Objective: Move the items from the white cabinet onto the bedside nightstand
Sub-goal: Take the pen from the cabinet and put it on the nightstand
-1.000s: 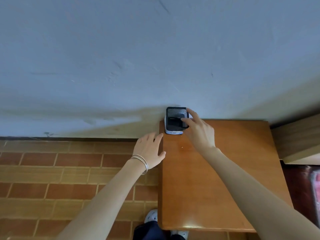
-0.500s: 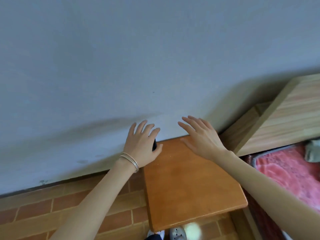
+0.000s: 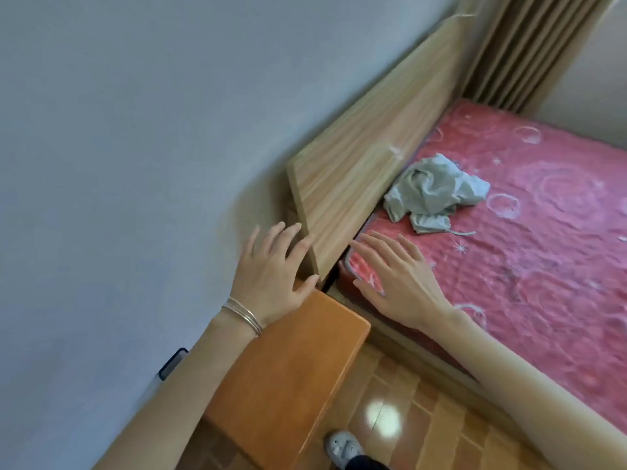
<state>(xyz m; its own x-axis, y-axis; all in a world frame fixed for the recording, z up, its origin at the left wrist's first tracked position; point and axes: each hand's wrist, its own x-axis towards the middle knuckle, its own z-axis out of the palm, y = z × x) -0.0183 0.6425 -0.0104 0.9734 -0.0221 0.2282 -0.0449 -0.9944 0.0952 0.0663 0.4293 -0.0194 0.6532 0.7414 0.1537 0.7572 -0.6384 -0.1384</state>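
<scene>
The orange-brown wooden nightstand (image 3: 288, 378) stands against the grey wall, beside the bed. A small black device (image 3: 173, 362) on a white base rests at the nightstand's wall-side edge, mostly hidden behind my left forearm. My left hand (image 3: 271, 276), with thin bangles on the wrist, hovers open over the nightstand's far corner by the headboard. My right hand (image 3: 397, 279) is open, fingers spread, above the near corner of the mattress. Neither hand holds anything. The white cabinet is out of view.
A light wooden headboard (image 3: 369, 164) leans along the wall. The bed has a pink patterned mattress (image 3: 543, 232) with a crumpled grey cloth (image 3: 434, 191) on it. Beige curtains (image 3: 529, 45) hang at the far corner. Brick-pattern floor (image 3: 424, 418) and my shoe (image 3: 342, 447) show below.
My right hand let go of the black device, which stays on the nightstand. Both hands drew back open while my view swung right toward the bed.
</scene>
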